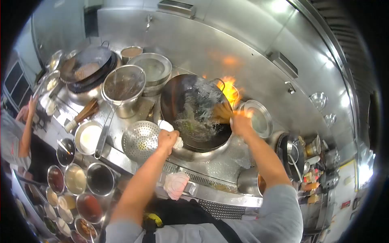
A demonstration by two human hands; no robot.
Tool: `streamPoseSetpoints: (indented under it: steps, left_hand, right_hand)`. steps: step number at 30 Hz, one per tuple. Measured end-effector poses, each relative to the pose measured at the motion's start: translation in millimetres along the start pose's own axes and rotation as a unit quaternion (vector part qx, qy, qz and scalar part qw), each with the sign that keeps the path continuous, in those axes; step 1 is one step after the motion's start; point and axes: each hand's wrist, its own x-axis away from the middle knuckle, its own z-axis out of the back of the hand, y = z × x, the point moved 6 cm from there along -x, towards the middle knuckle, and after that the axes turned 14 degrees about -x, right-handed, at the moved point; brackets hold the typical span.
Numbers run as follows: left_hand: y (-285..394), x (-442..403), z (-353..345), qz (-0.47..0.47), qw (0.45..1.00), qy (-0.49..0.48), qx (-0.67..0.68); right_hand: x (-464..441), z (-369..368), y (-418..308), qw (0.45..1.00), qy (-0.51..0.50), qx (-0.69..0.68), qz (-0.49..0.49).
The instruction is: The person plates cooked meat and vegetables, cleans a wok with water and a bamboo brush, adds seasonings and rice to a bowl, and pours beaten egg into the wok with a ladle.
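Observation:
A large dark wok (174,91) sits tilted on the burner, with water swirling and splashing inside it. My left hand (167,141) is closed around a folded white cloth (178,143) at the wok's near left rim; the cloth hides the exact grip. My right hand (242,124) is closed on a bamboo wok brush (222,112), whose bristles reach into the wok from the right side. Orange flames (229,91) rise behind the wok's far right rim, close to its loop handle.
Left of the wok are a perforated strainer (139,139), a pot with a sieve (123,83) and a second bamboo brush (87,109). Several seasoning pots (90,207) stand lower left. A metal basin (261,119) lies right. Another person's arm (27,129) shows far left.

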Motion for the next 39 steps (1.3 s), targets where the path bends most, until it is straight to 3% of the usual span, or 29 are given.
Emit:
streamPoseSetpoints:
  steps: [2,4,7,9,10,12,14,15,17,20,23,24,27,32,34,36,37,38,39]
  left_hand:
    - [-4.8,-0.6,-0.3,0.003,1.0,-0.014,-0.008]
    - [1.3,-0.9,6.2,-0.066,0.997,0.019,-0.039]
    - [14.5,17.5,26.0,-0.088,0.988,0.047,-0.114]
    - [2.1,27.8,35.7,-0.138,0.983,0.075,-0.095]
    - [-18.8,13.7,39.1,-0.169,0.977,0.079,-0.103]
    - [14.4,55.8,49.5,-0.165,0.978,0.067,-0.109]
    - [37.0,81.4,53.8,-0.126,0.982,0.038,-0.133]
    - [26.9,70.8,54.6,-0.149,0.984,0.042,-0.083]
    - [60.9,102.7,56.1,-0.081,0.971,0.058,-0.217]
    - [48.2,89.3,60.8,-0.194,0.959,0.087,-0.189]
    - [69.0,118.6,46.9,-0.187,0.954,0.088,-0.216]
    - [86.1,146.0,36.5,-0.124,0.958,0.088,-0.243]
    - [88.2,136.0,32.6,-0.268,0.889,0.143,-0.342]
    - [136.2,184.9,-7.5,-0.361,0.826,0.209,-0.378]
    - [143.3,204.5,-24.8,-0.35,0.807,0.231,-0.416]
    - [141.7,228.4,-41.5,-0.362,0.779,0.24,-0.452]
    - [135.9,243.2,-48.1,-0.393,0.775,0.213,-0.446]
    - [121.2,251.6,-51.8,-0.441,0.759,0.206,-0.433]
    - [106.4,259.9,-53.5,-0.488,0.74,0.199,-0.418]
  right_hand:
    - [-50.6,-9.9,9.0,0.995,0.087,-0.042,0.011]
    - [-50.6,1.3,-7.7,0.995,0.085,-0.047,-0.007]
    - [8.5,53.4,-19.3,0.988,0.107,-0.11,0.006]
    - [71.8,61.6,-4.9,0.962,0.21,-0.174,0.027]
    - [107.1,54.1,7.2,0.934,0.281,-0.214,0.055]
    - [151.0,-4.9,42.8,0.912,0.298,-0.28,-0.011]
    - [187.7,-91.3,64.8,0.898,0.256,-0.357,-0.003]
    - [214.6,-121.5,69.3,0.817,0.215,-0.531,-0.074]
    - [256.2,-151.2,57.7,0.553,0.12,-0.801,-0.196]
    - [300.6,-144.0,56.6,0.429,0.196,-0.861,-0.191]
    - [313.1,-121.8,85.7,0.436,0.208,-0.853,-0.197]
    - [311.8,-124.3,98.9,0.444,0.214,-0.849,-0.192]
    - [302.5,-88.1,122.7,0.509,0.21,-0.814,-0.187]
    - [205.4,-68.2,151.5,0.588,0.192,-0.776,-0.127]
    - [160.2,-65.6,146.9,0.605,0.165,-0.771,-0.112]
    - [132.1,-80.4,132.0,0.578,0.165,-0.789,-0.127]
    - [124.5,-82.2,121.8,0.563,0.163,-0.799,-0.133]
    - [128.2,-85.0,110.7,0.586,0.181,-0.783,-0.108]
    - [141.5,-88.6,99.3,0.561,0.211,-0.791,-0.123]
